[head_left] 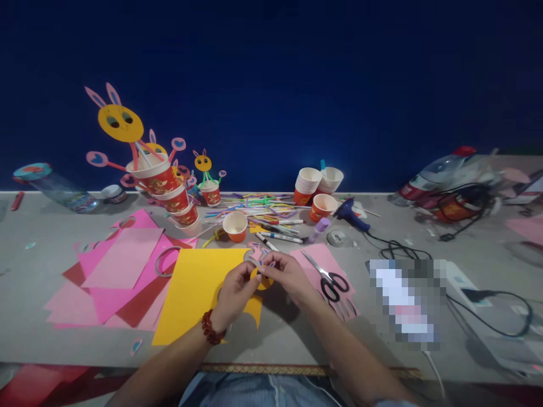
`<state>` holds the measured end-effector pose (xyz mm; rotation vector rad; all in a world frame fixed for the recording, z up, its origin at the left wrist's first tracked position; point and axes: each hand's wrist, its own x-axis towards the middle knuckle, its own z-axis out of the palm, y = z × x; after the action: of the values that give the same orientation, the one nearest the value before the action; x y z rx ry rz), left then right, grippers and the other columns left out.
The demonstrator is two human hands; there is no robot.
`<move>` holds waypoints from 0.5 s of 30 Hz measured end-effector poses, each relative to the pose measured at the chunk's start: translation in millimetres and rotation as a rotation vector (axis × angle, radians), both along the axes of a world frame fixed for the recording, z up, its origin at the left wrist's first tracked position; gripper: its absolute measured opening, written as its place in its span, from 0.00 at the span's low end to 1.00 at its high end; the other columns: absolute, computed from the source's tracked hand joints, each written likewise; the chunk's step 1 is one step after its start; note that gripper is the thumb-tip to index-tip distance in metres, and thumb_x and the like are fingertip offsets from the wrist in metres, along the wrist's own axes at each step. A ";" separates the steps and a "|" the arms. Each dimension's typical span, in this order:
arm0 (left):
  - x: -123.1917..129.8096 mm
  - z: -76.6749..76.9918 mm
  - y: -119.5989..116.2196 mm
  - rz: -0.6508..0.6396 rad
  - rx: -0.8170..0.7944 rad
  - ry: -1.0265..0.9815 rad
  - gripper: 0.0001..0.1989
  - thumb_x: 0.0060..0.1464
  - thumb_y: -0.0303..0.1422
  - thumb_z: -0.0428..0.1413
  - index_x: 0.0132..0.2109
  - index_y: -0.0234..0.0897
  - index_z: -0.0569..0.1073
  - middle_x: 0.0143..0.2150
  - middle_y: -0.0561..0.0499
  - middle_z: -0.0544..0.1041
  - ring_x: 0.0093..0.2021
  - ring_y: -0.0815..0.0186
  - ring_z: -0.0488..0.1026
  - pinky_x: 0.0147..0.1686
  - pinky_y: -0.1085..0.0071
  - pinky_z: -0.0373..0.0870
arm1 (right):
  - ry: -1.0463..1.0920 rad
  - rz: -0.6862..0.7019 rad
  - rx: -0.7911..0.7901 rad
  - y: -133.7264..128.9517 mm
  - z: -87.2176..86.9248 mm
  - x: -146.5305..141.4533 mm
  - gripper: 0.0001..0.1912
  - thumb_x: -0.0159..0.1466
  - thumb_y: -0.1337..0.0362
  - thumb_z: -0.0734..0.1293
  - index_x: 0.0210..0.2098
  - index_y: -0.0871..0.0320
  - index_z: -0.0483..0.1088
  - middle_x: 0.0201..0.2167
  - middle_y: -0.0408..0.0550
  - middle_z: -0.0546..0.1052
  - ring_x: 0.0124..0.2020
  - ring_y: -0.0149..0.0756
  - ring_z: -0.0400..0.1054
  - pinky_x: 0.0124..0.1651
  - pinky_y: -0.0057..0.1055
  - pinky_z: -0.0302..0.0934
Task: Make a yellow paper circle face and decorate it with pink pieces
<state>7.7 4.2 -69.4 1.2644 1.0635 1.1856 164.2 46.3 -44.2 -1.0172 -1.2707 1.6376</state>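
Observation:
A small yellow paper bunny face (266, 282) with paper ears is held above the front middle of the table. My left hand (235, 291) pinches its left side, fingers closed. Opposite it, my right hand (289, 276) is closed on the face's upper part, the fingertips of both hands nearly meeting. A tiny dark bit shows between the fingertips, too small to name. Beneath my left hand lies a yellow paper sheet (199, 288) with round cut-outs along its edge. Black-handled scissors (328, 281) rest on a pink sheet (320, 257) right of my right hand.
Pink and red papers (127, 260) and a tape roll (163, 263) lie left. Paper-cup bunny figures (159, 181) stand behind them. Pipe cleaners (263, 206), markers (284, 237), cups (307, 183) and a glue gun (351, 215) with its cable are at the back. A blurred-out device (405, 302) lies right.

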 end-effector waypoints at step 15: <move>0.9 4.1 -0.2 0.028 -0.011 -0.021 0.16 0.57 0.43 0.59 0.31 0.36 0.67 0.30 0.53 0.69 0.32 0.67 0.66 0.35 0.72 0.66 | -0.015 -0.056 0.033 -1.9 1.3 -3.5 0.12 0.51 0.57 0.75 0.25 0.56 0.71 0.25 0.41 0.71 0.27 0.32 0.61 0.30 0.28 0.56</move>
<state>8.6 4.0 -65.3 1.2297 1.0747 1.2103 160.7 44.4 -42.9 -1.0373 -1.2636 1.5641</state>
